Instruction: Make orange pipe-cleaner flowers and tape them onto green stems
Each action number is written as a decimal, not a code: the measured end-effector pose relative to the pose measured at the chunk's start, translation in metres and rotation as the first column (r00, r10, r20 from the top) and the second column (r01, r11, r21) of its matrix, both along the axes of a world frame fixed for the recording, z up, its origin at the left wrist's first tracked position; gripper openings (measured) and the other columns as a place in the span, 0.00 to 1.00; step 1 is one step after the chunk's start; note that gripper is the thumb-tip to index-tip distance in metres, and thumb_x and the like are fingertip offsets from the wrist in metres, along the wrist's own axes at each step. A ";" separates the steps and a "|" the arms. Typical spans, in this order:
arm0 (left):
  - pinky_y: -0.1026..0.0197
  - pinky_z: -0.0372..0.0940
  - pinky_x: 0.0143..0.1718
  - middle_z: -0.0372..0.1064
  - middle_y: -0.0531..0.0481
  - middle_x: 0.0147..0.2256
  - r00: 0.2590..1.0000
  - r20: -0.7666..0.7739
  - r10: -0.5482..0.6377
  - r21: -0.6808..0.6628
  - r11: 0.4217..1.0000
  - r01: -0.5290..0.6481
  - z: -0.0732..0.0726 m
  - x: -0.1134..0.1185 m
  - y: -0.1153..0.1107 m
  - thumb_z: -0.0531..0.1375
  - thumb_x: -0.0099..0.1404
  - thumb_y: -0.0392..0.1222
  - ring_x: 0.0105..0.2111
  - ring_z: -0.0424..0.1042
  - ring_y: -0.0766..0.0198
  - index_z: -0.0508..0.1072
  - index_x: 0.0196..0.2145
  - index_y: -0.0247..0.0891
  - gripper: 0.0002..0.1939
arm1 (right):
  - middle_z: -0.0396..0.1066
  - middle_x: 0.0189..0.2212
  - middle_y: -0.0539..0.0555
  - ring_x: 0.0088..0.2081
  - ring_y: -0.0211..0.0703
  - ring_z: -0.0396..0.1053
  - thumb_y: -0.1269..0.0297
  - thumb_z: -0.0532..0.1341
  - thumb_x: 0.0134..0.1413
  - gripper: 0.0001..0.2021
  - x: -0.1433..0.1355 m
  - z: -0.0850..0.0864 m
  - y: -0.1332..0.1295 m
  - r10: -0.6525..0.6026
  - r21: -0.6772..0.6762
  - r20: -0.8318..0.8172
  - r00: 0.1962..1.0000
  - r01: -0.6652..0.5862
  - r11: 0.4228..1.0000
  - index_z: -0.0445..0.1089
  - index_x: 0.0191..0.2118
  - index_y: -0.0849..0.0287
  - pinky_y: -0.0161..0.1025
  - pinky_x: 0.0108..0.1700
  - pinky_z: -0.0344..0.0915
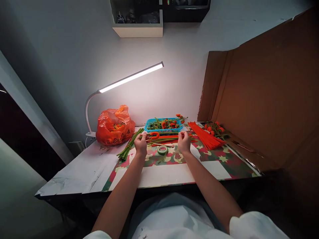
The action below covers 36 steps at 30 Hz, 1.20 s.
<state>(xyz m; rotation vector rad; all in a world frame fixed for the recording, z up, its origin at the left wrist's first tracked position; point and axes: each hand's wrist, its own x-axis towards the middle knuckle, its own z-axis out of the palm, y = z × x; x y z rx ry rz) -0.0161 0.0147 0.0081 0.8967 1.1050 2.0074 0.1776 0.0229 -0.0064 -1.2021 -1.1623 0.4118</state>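
A thin green stem (167, 133) runs level between my two hands above the table. My left hand (141, 143) pinches its left part, close to a small orange loop (155, 135). The fingers of my right hand (184, 142) are closed on the stem's right end. Below and between the hands, a roll of green tape (162, 150) lies flat on the patterned sheet. Just left of my left hand is a bundle of green stems (127, 149). Red and green stems lie on the table behind my hands.
A blue basket (149, 128) of orange flowers stands at the back. An orange plastic bag (112, 134) is at the back left beside a lit lamp (132, 78). Red strips (208, 139) and more flowers (214, 128) lie right, near a cardboard panel (264, 89).
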 end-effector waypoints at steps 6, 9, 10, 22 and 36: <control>0.68 0.59 0.18 0.67 0.55 0.18 0.999 0.014 0.035 0.027 0.999 -0.035 0.002 -0.001 -0.001 0.64 0.48 0.52 0.19 0.70 0.66 0.62 0.20 0.38 0.18 | 0.66 0.26 0.53 0.24 0.39 0.59 0.59 0.51 0.54 0.08 0.004 0.000 0.002 -0.047 -0.001 -0.056 0.997 0.047 0.999 0.60 0.29 0.58 0.37 0.29 0.55; 0.68 0.59 0.18 0.67 0.55 0.18 1.000 -0.005 -0.012 0.012 1.000 0.012 0.003 0.000 -0.003 0.64 0.48 0.52 0.19 0.71 0.66 0.61 0.21 0.38 0.19 | 0.67 0.28 0.54 0.27 0.41 0.61 0.61 0.52 0.53 0.07 0.005 0.000 0.002 0.009 -0.116 -0.039 0.999 -0.013 0.993 0.61 0.29 0.58 0.38 0.31 0.56; 0.68 0.59 0.19 0.67 0.55 0.19 1.000 -0.015 -0.026 0.008 1.000 0.026 0.003 0.000 -0.003 0.64 0.49 0.52 0.20 0.71 0.65 0.60 0.21 0.38 0.19 | 0.68 0.29 0.54 0.28 0.41 0.62 0.61 0.52 0.52 0.07 0.005 0.000 0.002 0.034 -0.146 -0.030 0.999 -0.038 0.989 0.63 0.30 0.58 0.38 0.32 0.57; 0.67 0.60 0.21 0.68 0.54 0.20 0.961 0.009 -0.276 -0.089 0.957 0.275 0.001 0.002 -0.006 0.66 0.43 0.51 0.18 0.66 0.70 0.65 0.24 0.37 0.18 | 0.70 0.40 0.57 0.44 0.48 0.65 0.53 0.57 0.52 0.14 -0.008 0.003 -0.009 0.368 0.033 0.191 0.910 -0.381 0.924 0.68 0.38 0.58 0.42 0.47 0.60; 0.67 0.62 0.25 0.71 0.50 0.33 0.768 -0.174 -0.617 -0.136 0.787 0.601 -0.008 0.018 -0.012 0.70 0.44 0.50 0.27 0.70 0.67 0.69 0.42 0.38 0.28 | 0.61 0.21 0.48 0.24 0.36 0.58 0.49 0.54 0.52 0.16 -0.029 0.000 -0.025 0.673 -0.009 -0.007 0.740 -0.673 0.740 0.61 0.25 0.57 0.33 0.27 0.55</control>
